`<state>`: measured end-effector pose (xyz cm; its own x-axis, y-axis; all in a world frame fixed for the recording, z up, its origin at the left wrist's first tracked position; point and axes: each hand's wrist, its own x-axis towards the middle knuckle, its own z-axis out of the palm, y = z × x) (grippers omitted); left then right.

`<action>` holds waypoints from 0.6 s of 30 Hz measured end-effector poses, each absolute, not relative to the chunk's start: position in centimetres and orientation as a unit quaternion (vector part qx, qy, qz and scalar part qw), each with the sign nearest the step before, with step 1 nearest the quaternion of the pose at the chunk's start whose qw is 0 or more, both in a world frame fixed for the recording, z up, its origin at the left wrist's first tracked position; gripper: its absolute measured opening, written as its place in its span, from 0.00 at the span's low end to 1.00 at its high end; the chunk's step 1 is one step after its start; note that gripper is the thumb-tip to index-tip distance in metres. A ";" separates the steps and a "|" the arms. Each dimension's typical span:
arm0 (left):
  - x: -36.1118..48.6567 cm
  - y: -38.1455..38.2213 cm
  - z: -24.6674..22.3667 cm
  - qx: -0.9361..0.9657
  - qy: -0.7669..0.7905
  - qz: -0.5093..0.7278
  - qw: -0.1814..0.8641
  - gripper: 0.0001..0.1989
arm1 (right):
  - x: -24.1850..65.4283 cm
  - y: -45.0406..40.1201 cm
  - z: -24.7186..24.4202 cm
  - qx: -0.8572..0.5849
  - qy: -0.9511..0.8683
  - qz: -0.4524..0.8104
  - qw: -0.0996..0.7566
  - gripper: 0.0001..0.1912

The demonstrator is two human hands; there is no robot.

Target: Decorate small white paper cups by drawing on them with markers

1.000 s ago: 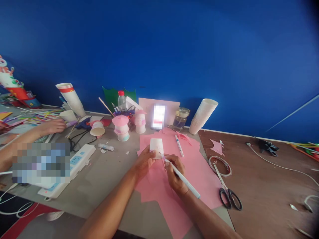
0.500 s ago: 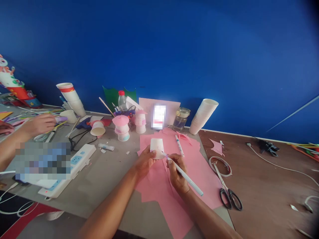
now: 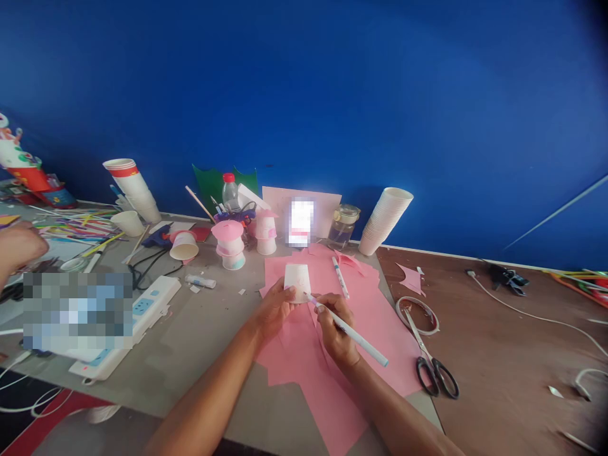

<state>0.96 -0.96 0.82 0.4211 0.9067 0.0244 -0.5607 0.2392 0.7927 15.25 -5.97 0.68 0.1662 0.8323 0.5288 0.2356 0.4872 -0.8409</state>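
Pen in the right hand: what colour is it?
The pen is white with a light-blue rear end; clearest in the head view.

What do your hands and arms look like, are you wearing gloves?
No gloves: the left hand and right hand are bare. No sleeve, watch or bracelet shows on the left forearm or right forearm. Any ring is too small to tell.

The held cup (image 3: 297, 282) looks like smooth, matt white paper; the marker (image 3: 361, 346) is pale plastic. Matt pink paper (image 3: 375, 329) lies beneath. At right, the scissors (image 3: 430, 362) have shiny metal blades and black plastic handles. The far jar (image 3: 342, 229) looks clear and glossy.
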 end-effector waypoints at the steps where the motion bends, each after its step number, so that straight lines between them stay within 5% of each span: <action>1: 0.9 -0.9 0.8 0.381 0.226 0.486 0.754 0.15 | 15.3 -6.0 0.6 -0.444 -0.597 0.245 0.621 0.05; 18: 0.8 -0.8 0.7 0.372 0.228 0.497 0.750 0.19 | 15.1 -5.9 0.6 -0.460 -0.558 0.242 0.647 0.07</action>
